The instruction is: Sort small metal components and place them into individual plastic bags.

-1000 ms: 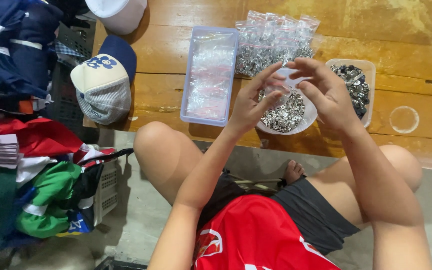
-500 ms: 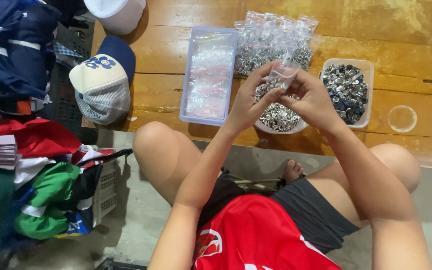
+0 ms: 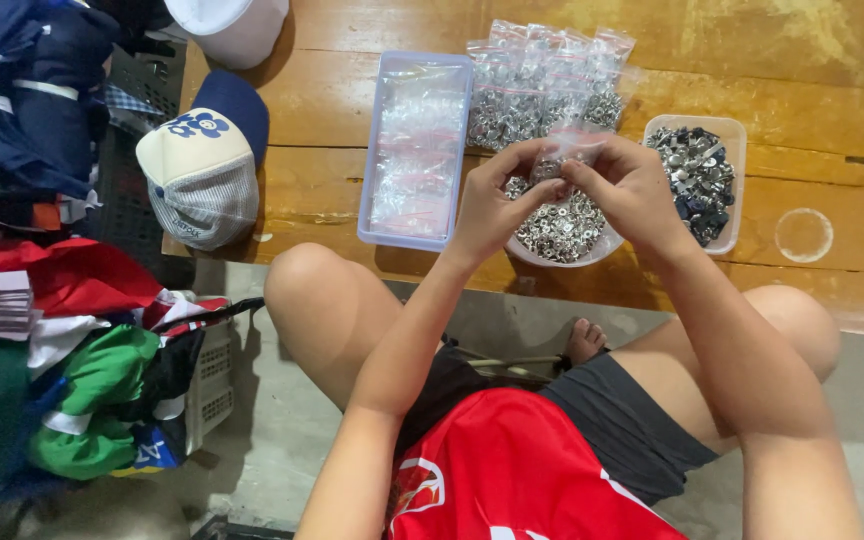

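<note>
Both hands have dropped closer over the round white bowl of silver snaps near the wooden desk's front edge. Left hand and right hand pinch a small clear zip bag between fingertips, so spills land in the bowl.

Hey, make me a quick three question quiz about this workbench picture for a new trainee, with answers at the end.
1. True or false: both hands, the left hand and the right hand, pinch one small clear bag.
2. Which lies directly under the hands? A) round bowl of silver snaps B) rectangular tray of empty bags C) cap
3. Fill in: the square tub of darker metal parts sits at the right hand's ____ side.

Key: 1 true; 2 A; 3 right
</note>
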